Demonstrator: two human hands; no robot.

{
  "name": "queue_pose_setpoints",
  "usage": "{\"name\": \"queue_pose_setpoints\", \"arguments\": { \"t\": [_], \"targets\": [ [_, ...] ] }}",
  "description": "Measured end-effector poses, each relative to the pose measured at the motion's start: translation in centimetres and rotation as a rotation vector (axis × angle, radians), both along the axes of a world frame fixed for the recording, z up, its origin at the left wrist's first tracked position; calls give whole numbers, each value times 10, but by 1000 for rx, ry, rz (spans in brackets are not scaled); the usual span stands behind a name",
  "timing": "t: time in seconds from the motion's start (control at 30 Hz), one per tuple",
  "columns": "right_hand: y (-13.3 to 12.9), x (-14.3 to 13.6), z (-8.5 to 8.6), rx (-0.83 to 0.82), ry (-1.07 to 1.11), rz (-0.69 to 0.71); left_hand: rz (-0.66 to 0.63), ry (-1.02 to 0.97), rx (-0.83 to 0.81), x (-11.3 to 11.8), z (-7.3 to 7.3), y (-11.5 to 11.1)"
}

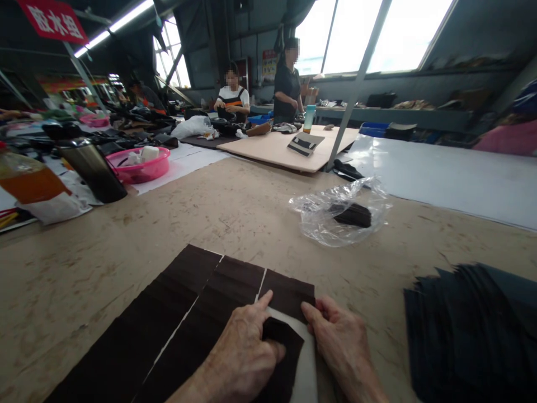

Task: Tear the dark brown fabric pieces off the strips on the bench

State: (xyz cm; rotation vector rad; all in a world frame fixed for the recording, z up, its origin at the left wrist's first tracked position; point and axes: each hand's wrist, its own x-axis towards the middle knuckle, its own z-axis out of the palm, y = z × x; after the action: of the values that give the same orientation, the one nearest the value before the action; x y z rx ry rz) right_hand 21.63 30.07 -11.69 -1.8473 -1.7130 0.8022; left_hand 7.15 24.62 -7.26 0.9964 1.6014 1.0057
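My left hand (245, 344) is spread, index finger pressing the dark fabric panel (289, 288) at 1 o'clock, thumb over a loose dark flap (289, 336) that covers part of the pale backing sheet (308, 364). My right hand (338, 330), narrow, touches the panel's 4 o'clock corner (whether it pinches, I can't tell). Dark strips (140, 313) run 1 to 7 o'clock across the table (168, 229); a clear plastic bag (310, 218) lies beyond, a dark sheet stack (465, 336) at my right hand's 3.

Dim overall; windows (411, 39) blown out, glare on white tabletop (444, 176), edges stretched.
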Motion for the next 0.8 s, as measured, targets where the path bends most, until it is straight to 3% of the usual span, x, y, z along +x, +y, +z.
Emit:
{"name": "queue_pose_setpoints", "arguments": {
  "t": [0.33, 0.8],
  "targets": [
    [0, 9, 0, -44, -83, -53, -202, 249, -66, -5, -6, 4],
    [6, 3, 12, -244, -264, -92, -230, 378, -120, -2, 1, 6]
  ]
}}
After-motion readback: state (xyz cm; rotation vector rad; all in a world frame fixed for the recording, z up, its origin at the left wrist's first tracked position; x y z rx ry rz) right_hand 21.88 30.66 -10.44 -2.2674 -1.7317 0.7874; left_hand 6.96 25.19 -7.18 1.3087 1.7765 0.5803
